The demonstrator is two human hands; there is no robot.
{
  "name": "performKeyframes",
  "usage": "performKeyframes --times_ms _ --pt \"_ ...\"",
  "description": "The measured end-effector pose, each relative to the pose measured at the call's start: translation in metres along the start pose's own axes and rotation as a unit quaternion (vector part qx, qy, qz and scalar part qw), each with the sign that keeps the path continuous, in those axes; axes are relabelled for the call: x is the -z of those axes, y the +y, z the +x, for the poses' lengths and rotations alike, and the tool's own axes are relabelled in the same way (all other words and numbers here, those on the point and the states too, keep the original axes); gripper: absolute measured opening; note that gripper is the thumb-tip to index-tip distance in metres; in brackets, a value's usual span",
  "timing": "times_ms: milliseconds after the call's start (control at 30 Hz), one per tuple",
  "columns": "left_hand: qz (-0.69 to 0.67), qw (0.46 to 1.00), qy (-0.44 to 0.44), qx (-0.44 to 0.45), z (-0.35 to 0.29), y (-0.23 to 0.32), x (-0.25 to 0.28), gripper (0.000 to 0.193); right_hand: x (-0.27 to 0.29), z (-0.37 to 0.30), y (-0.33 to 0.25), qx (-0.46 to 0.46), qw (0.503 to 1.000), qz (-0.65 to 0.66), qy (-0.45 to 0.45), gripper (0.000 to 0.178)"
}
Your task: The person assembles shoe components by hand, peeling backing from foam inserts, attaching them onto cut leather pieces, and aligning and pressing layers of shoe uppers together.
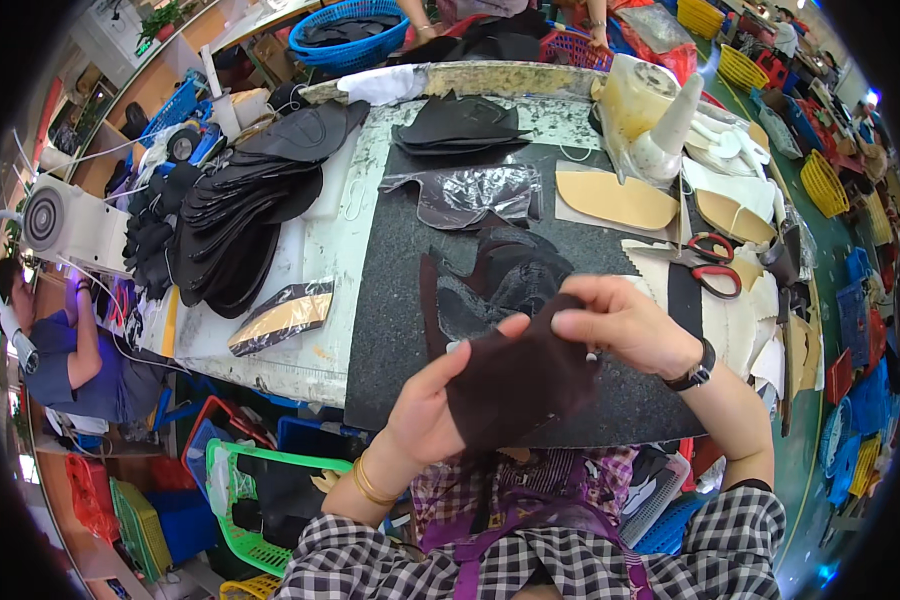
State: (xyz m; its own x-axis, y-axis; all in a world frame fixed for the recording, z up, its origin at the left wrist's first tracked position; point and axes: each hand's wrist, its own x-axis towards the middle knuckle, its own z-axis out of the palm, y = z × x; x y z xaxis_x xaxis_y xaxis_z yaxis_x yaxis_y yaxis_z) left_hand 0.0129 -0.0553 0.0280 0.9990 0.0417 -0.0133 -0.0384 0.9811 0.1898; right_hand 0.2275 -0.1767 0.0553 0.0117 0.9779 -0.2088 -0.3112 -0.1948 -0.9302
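Pinching the upper right corner of a dark brown fabric piece point(520, 390), the right hand point(625, 325) holds it above a speckled black mat point(385, 345) while the left hand point(422, 408) grips its left side, some fingers hidden. From where I stand, an uneven tug could skew the limp cloth; a loosened pinch could drop it onto the dark cut pieces point(510, 268) nearby.

On the white desk point(342, 265), stacked curved black pieces point(245, 205) lie left of the hands point(625, 330), red-handled metal scissors point(708, 262) right.
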Motion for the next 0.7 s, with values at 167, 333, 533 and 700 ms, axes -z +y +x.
performKeyframes --times_ms 167,333,533,700 --pt "0.118 0.988 0.052 -0.082 -0.002 0.006 0.001 0.054 -0.014 0.001 -0.003 0.137 0.964 -0.154 0.171 0.011" --pt "0.324 0.916 0.112 -0.209 -0.006 0.010 0.000 0.043 -0.029 0.001 -0.018 0.160 0.920 -0.341 0.108 0.020" --pt "0.676 0.633 -0.064 -0.370 -0.040 -0.002 -0.029 0.017 -0.062 -0.063 -0.022 0.275 0.785 -0.556 0.005 0.028" --pt "0.629 0.705 -0.036 -0.324 -0.069 -0.014 -0.009 0.010 -0.072 -0.066 -0.035 0.030 0.908 -0.417 -0.020 0.041"
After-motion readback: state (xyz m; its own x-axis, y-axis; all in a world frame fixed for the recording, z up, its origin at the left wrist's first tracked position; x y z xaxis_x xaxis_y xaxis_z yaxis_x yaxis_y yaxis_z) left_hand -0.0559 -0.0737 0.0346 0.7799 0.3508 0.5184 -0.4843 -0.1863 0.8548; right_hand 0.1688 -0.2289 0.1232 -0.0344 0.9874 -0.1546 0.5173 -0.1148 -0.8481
